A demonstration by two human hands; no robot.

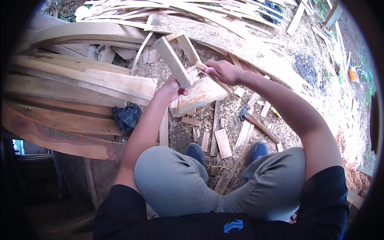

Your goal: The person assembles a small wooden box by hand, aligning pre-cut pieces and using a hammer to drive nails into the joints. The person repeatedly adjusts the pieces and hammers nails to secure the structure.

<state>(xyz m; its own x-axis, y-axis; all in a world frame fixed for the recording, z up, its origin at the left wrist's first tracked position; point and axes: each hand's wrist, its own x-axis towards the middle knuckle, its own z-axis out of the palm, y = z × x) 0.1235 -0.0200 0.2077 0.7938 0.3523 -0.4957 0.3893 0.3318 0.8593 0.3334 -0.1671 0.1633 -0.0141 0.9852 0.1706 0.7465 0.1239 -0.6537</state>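
Observation:
Out in front of me is a small U-shaped wooden frame (173,58), two boards joined by a crosspiece at the far end. My left hand (174,89) is closed round its near end, with the frame tilted in the air. My right hand (225,73) grips a narrow wooden strip (221,84) against the other board's end; whether the strip is fixed to the frame, I cannot tell. Beneath both hands lies a thick pale wood block (202,96). A hammer (262,127) with a wooden handle rests on the ground to the right, beyond my feet.
Long planks (68,86) are stacked on the left, with a crumpled black plastic bag (127,117) by their ends. A pile of thin strips (200,12) lies at the back. Offcuts (223,143) and shavings cover the ground near my shoes (195,153). An orange object (353,75) sits far right.

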